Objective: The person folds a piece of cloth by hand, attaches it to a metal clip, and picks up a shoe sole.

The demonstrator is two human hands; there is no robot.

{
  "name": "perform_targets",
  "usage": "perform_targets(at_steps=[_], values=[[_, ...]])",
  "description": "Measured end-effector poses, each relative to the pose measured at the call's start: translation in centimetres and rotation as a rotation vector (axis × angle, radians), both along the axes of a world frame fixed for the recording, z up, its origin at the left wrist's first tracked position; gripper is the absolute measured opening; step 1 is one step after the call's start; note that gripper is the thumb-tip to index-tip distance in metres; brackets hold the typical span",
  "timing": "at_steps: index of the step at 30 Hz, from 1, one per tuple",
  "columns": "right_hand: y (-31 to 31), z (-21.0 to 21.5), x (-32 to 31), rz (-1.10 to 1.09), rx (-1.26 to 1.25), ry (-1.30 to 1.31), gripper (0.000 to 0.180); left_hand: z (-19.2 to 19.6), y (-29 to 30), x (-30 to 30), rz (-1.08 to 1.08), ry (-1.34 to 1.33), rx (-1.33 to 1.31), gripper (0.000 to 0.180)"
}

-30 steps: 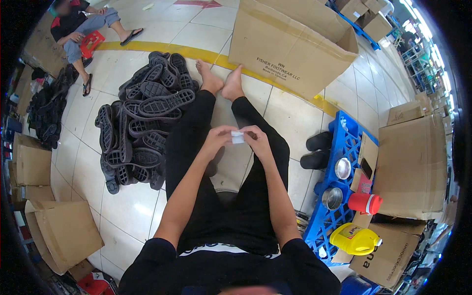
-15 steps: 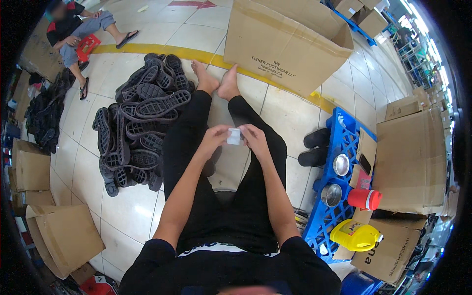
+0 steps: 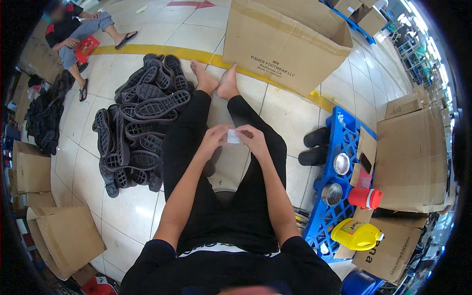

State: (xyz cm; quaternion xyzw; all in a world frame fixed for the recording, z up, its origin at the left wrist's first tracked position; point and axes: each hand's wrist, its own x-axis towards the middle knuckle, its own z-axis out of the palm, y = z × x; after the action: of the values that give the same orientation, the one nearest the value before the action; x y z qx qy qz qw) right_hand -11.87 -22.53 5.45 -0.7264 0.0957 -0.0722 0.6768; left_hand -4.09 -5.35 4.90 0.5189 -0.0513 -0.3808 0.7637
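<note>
"White slip (image 3: 233,137), where?"

"Between the left hand (image 3: 214,139) and right hand (image 3: 253,139), fingers of both pinching its edges."

"And around it?"

"Shoe soles (image 3: 145,130) at nine o'clock, blue plastic pallet (image 3: 345,183) at four."

Floor (image 3: 282,118): large pale tiles, glossy, with thin dark joints and a patch of glare (image 3: 144,211) at lower left. Line (image 3: 137,48): yellow, crossing the upper floor. Mark (image 3: 199,4): red, pointed — top edge. Stool (image 3: 87,45): red, upper left. Pallet (image 3: 336,118): blue, latticed, right side. Light (image 3: 434,55): bright white band — upper right rim.
</note>
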Motion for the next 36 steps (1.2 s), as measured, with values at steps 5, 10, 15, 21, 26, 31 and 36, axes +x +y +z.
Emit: perform_targets(at_steps=[5,10,15,21,26,31,36], values=[[0.0,-0.6,0.1,-0.016,-0.062,-0.033,0.013,-0.2,-0.1,-0.1,0.009,0.011,0.051,0.028],[0.2,0.1,0.1,0.02,-0.143,-0.085,0.011,-0.4,0.1,0.0,-0.01,-0.082,0.106,0.027],[0.3,0.3,0.2,-0.015,-0.031,-0.019,0.014,-0.8,0.2,0.1,0.005,-0.121,0.085,0.021],[0.4,0.1,0.1,0.002,0.003,0.079,0.02,-1.1,0.1,0.1,-0.005,-0.167,0.111,0.018],[0.2,-0.4,0.1,0.035,-0.059,0.114,0.022,-1.3,0.1,0.1,-0.015,-0.198,0.138,0.018],[0.1,-0.6,0.1,0.03,-0.095,0.068,0.021,-1.9,0.0,0.0,0.014,-0.225,0.121,0.02],[-0.1,-0.5,0.2,0.02,-0.058,0.129,0.021,-2.0,0.1,0.2,-0.013,-0.223,0.126,0.019]])
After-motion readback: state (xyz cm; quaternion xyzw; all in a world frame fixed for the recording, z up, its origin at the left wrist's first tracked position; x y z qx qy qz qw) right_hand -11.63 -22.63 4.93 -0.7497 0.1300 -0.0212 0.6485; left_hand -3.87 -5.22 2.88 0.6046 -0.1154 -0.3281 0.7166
